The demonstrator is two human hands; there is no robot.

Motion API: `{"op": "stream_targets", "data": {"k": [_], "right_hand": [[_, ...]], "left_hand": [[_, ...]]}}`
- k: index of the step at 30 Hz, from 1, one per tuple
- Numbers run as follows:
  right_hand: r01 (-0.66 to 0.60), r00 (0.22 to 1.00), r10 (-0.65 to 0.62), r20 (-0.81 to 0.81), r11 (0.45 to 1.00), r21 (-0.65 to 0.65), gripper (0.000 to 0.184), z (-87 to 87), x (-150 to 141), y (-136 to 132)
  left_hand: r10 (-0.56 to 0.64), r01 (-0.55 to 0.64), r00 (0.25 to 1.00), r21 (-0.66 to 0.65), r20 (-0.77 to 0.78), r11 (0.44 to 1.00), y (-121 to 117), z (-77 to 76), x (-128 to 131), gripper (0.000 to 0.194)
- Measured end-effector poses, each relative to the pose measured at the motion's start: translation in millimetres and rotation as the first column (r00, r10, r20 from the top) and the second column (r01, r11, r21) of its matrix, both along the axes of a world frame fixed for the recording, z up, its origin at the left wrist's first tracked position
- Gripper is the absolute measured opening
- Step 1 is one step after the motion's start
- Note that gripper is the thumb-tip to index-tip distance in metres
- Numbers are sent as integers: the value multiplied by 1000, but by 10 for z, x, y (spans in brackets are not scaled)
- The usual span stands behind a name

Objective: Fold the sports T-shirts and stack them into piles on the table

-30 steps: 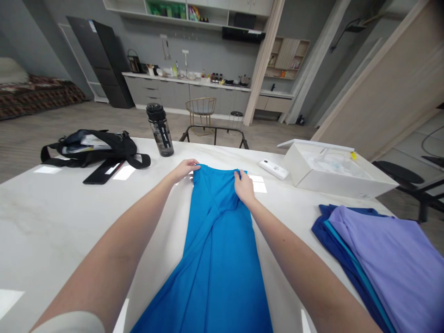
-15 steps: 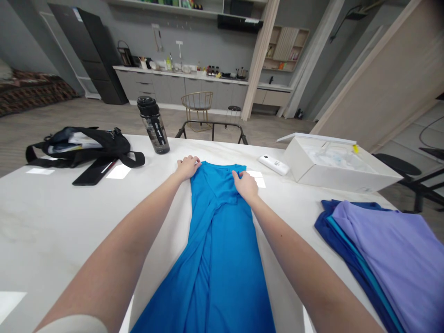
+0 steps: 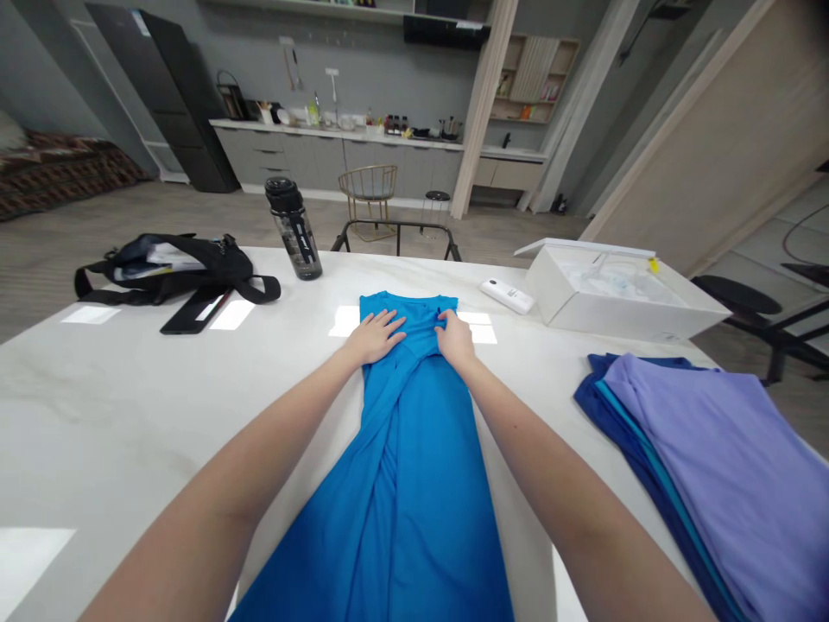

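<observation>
A bright blue garment [image 3: 427, 449], perhaps a shirt, lies lengthwise on the white table with its neckline at the far end. Long folds run down its middle, and its near end passes out of the picture. Flat on the cloth below the neckline, on the left side, rests my left hand [image 3: 376, 337], fingers spread. My right hand [image 3: 455, 335] is at the garment's right edge near the top, pinching a bit of the fabric between thumb and fingers.
Folded purple and blue clothes [image 3: 705, 449] are stacked at the right. Behind them stands an open white box [image 3: 602, 302], with a white remote-like device [image 3: 507, 296] beside it. A dark bottle [image 3: 294, 233], black bag [image 3: 194, 268] and black phone [image 3: 187, 321] occupy the far left.
My left hand has moved from the garment's top left corner down and right onto the cloth, its fingers now spread. My right hand has stayed near the right edge, pinching fabric.
</observation>
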State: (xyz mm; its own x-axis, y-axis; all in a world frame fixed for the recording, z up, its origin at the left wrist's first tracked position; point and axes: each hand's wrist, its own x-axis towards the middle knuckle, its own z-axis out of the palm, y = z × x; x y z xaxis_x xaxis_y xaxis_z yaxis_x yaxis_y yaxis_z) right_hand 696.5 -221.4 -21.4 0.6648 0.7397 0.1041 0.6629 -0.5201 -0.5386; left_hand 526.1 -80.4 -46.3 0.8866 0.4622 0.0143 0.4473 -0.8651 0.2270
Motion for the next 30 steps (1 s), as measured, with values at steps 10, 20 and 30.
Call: {"op": "stream_targets", "data": {"k": [10,20,30], "right_hand": [[-289,915,299,269,954,-77,24,158,-657,-643],[-508,802,538,260,843,-175,42,149,-1443,-1437],[-608,792,609,-43,793,26,34,339,-2210,-1962]], "left_hand": [[176,-182,978,45,115,982,-1147,401,-559,49],[459,-463,884,-33,-83,886,-2298,485,-1802,36],[447,-451,892,-74,-70,889,-2901,723,-2245,26]]}}
